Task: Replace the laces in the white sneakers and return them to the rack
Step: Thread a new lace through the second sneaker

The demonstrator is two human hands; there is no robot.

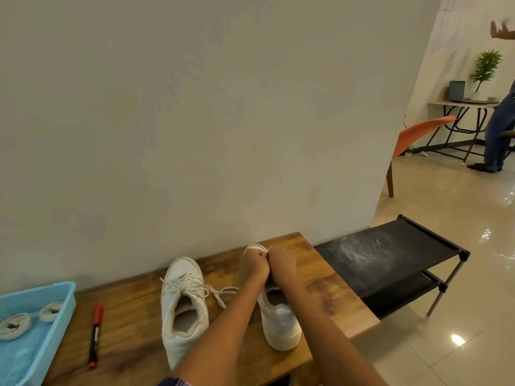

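Note:
Two white sneakers stand on a wooden table (133,310), toes toward the wall. The left sneaker (182,307) is laced, its lace ends trailing right across the wood. My left hand (252,267) and my right hand (280,267) meet over the front of the right sneaker (280,320), both with fingers curled, pinching a white lace (268,249) that sticks up between them. My hands and forearms hide most of that shoe's lacing. The black two-tier shoe rack (395,254) stands on the floor just right of the table, with nothing on its top shelf.
A light blue plastic tray (68,299) at the table's left holds two coiled pale laces. A red and black marker (95,335) lies beside it. A plain wall rises behind the table. Far right: an orange chair, a small desk, and a person standing.

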